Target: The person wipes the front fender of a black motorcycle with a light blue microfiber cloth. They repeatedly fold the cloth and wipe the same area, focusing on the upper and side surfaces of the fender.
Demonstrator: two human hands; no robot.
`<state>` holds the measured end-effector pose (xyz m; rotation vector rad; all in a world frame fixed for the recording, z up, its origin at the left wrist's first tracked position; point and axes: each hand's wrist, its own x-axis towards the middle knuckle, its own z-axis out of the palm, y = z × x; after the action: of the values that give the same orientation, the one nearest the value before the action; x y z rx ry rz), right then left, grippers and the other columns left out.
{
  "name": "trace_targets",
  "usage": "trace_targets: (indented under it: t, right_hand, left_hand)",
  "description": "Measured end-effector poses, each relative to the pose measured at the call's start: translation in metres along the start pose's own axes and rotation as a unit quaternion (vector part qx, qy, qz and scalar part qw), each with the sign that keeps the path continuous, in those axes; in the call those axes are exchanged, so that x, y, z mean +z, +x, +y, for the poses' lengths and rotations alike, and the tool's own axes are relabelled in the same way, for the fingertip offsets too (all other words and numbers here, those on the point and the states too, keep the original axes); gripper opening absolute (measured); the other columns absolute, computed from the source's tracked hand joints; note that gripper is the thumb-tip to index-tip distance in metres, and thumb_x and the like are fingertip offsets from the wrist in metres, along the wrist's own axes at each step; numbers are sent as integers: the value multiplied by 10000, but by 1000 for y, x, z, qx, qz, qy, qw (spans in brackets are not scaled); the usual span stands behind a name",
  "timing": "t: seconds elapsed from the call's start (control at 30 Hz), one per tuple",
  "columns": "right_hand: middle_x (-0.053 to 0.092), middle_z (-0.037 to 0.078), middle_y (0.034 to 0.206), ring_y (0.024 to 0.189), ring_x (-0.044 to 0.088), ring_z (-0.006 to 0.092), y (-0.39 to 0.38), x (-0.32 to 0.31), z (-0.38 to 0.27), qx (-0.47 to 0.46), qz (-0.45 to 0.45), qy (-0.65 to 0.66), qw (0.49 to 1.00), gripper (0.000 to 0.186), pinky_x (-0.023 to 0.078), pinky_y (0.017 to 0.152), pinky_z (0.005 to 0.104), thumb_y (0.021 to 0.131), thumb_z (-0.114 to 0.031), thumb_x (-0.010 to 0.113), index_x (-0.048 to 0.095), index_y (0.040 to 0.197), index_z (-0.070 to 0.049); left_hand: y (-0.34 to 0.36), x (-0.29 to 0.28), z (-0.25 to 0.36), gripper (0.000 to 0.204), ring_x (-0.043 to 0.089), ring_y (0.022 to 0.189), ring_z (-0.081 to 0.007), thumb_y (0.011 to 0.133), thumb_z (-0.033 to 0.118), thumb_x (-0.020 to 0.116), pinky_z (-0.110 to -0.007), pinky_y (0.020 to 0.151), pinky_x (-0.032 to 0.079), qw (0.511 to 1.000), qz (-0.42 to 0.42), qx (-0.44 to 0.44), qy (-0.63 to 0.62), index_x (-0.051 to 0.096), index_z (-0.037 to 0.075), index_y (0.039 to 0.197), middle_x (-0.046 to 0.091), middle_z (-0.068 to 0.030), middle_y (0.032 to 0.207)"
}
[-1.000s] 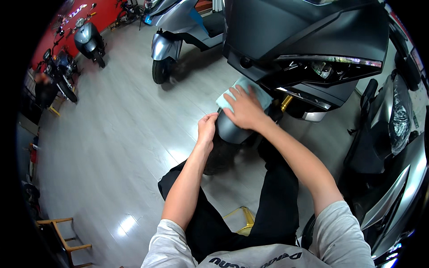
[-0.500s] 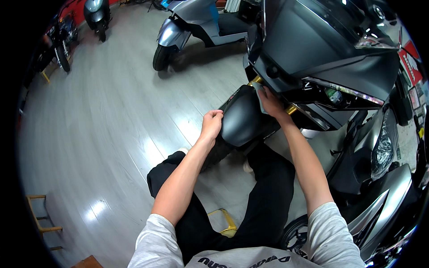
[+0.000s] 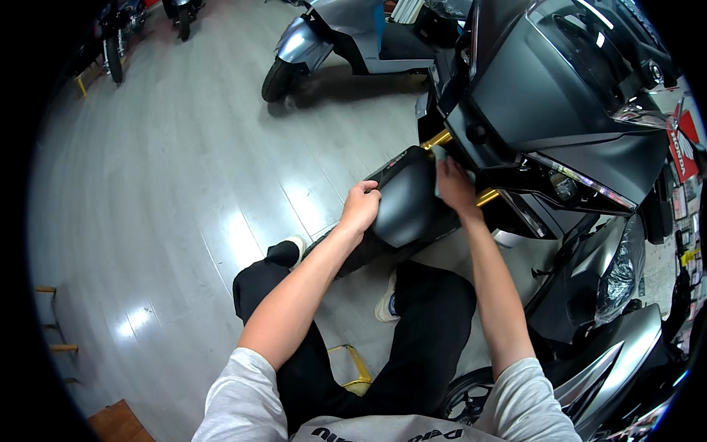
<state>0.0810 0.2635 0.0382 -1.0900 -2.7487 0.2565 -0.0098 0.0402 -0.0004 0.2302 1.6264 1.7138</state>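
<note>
I sit facing a matte dark grey scooter (image 3: 537, 88). My left hand (image 3: 361, 208) has its fingers closed on the left edge of its front fender (image 3: 405, 206). My right hand (image 3: 456, 184) holds a pale cloth (image 3: 440, 160) at the rear of the fender, between gold fork tubes (image 3: 486, 197), below the black-trimmed headlight (image 3: 565, 190). The cloth is mostly hidden by my fingers, which are slightly blurred. The front tyre (image 3: 340, 258) shows partly under the fender and my left arm.
A silver-blue scooter (image 3: 302, 43) stands behind; other two-wheelers (image 3: 114, 59) are at the upper left. A silver scooter (image 3: 626, 346) with plastic wrapping is close on my right. A yellow stool (image 3: 353, 365) is between my legs, wooden furniture (image 3: 65, 346) at the left edge.
My right hand and cloth have moved from spread over the fender's top back into the gap near the forks. My left hand stays on the fender edge. The view has shifted.
</note>
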Motion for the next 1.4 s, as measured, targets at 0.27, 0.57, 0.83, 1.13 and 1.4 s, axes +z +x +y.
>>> trace_targets:
  t: [0.27, 0.57, 0.83, 1.13, 1.4]
  right_hand:
    - [405, 224, 1498, 1420, 301, 421, -94, 2, -84, -200, 124, -106, 966, 585, 212, 1119, 657, 937, -395, 526, 508, 1396, -33]
    - [381, 165, 1520, 1403, 341, 376, -158, 15, -98, -265, 69, -20, 962, 600, 273, 1096, 584, 912, -306, 568, 457, 1449, -62]
    - [432, 178, 1486, 1377, 381, 402, -101, 1, -23, -171, 197, 16, 965, 509, 297, 1112, 586, 923, -256, 530, 515, 1405, -92]
    - [579, 193, 1356, 1316, 484, 366, -28, 8, 25, 43, 110, 122, 985, 476, 366, 1108, 428, 1007, -352, 405, 584, 1352, -77]
    - [510, 168, 1428, 1366, 410, 360, -63, 12, -86, -172, 150, -113, 967, 454, 275, 1125, 588, 923, -343, 529, 620, 1288, -87]
  left_hand:
    - [10, 6, -11, 335, 593, 1029, -223, 970, 212, 517, -364, 898, 478, 976, -23, -56, -208, 597, -41, 1174, 642, -144, 1114]
    - [2, -8, -6, 385, 631, 1004, -264, 1006, 302, 373, -435, 889, 512, 952, -78, -106, -275, 551, 17, 1193, 644, -151, 1077]
    - [-12, -14, 1, 393, 641, 961, -213, 1014, 303, 382, -371, 852, 526, 965, -96, -112, -219, 518, 36, 1268, 640, -144, 1086]
    - [-17, -18, 0, 370, 647, 934, -210, 1007, 280, 390, -362, 863, 530, 961, -133, -112, -216, 526, 38, 1252, 647, -130, 1089]
    - [-12, -16, -1, 363, 634, 960, -215, 1012, 290, 398, -384, 857, 524, 968, -90, -123, -200, 531, 37, 1235, 635, -128, 1092]
